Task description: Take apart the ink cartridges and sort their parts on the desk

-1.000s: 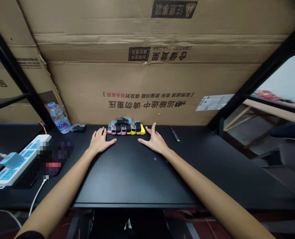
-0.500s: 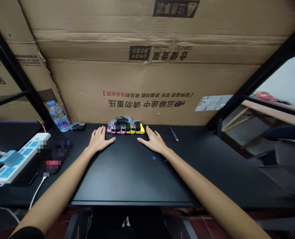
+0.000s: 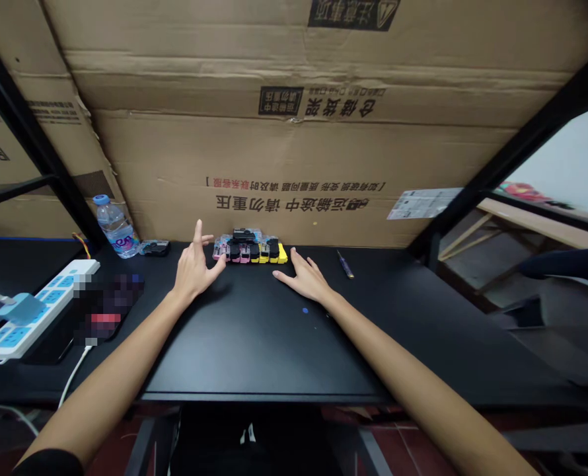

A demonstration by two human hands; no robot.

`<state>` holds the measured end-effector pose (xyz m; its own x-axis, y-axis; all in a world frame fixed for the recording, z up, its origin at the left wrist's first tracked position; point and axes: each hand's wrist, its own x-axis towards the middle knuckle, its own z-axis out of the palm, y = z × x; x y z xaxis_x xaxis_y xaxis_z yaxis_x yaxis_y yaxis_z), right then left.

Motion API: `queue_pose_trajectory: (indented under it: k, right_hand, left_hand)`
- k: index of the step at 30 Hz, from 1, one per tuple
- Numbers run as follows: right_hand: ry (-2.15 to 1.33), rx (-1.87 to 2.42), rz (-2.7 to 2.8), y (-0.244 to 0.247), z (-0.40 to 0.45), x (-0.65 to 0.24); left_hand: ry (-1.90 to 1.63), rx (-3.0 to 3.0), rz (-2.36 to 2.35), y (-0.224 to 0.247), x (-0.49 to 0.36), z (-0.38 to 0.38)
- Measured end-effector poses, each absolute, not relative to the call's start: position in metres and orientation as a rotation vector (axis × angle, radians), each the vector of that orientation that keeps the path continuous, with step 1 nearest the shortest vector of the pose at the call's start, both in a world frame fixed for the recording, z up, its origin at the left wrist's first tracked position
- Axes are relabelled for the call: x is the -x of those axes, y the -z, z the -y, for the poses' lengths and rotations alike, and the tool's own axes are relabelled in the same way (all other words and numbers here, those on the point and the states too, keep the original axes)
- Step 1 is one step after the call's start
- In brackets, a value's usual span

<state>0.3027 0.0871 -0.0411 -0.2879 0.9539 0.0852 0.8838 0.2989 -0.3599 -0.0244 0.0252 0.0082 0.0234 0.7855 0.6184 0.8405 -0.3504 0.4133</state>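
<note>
A row of small pink, yellow and black plastic pieces (image 3: 269, 253), partly see-through, stands against the cardboard at the back of the black table (image 3: 254, 350). On top of the row lies a black piece (image 3: 244, 235); I cannot make out its kind. My left hand (image 3: 193, 270) is raised at the row's left end, fingers apart, thumb close to the pink pieces. To the right of the yellow end, my right hand (image 3: 304, 276) rests on the table with its fingers spread. Neither hand holds anything.
A water bottle (image 3: 115, 228) and a similar black piece (image 3: 154, 248) stand at the back left. Nearer are a power strip (image 3: 41, 311) and a blurred-out phone with a white cable (image 3: 73, 377). A small screwdriver (image 3: 345, 264) lies right of my right hand. Cardboard (image 3: 294, 152) walls off the back.
My left hand has lifted off the table and turned, its index finger now pointing up and its thumb nearer the pink pieces. My right hand has stayed in place.
</note>
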Motion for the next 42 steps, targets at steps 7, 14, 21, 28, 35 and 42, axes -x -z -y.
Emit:
queue_pose_trajectory:
  k: [7, 14, 21, 28, 35, 42]
  right_hand:
    - [-0.343, 1.669, 2.288, 0.040, -0.088, -0.302]
    - [-0.341, 1.666, 2.291, 0.041, -0.089, -0.303]
    - [-0.357, 1.677, 2.312, 0.037, -0.086, -0.301]
    - [-0.352, 1.634, 2.303, 0.047, -0.092, -0.306]
    - [-0.350, 1.627, 2.300, 0.043, -0.089, -0.304]
    - [-0.339, 1.631, 2.302, 0.047, -0.090, -0.305]
  left_hand:
    - [1.592, 2.250, 1.866, 0.000, 0.024, -0.032]
    - [1.432, 2.369, 1.833, 0.002, 0.025, -0.031]
    - [1.745, 2.377, 1.849, 0.001, 0.019, -0.030]
    - [1.902, 2.377, 1.892, 0.008, 0.020, -0.035]
    - [1.744, 2.426, 1.789, -0.003, 0.019, -0.027]
    - [1.542, 2.382, 1.864, 0.000, 0.022, -0.028]
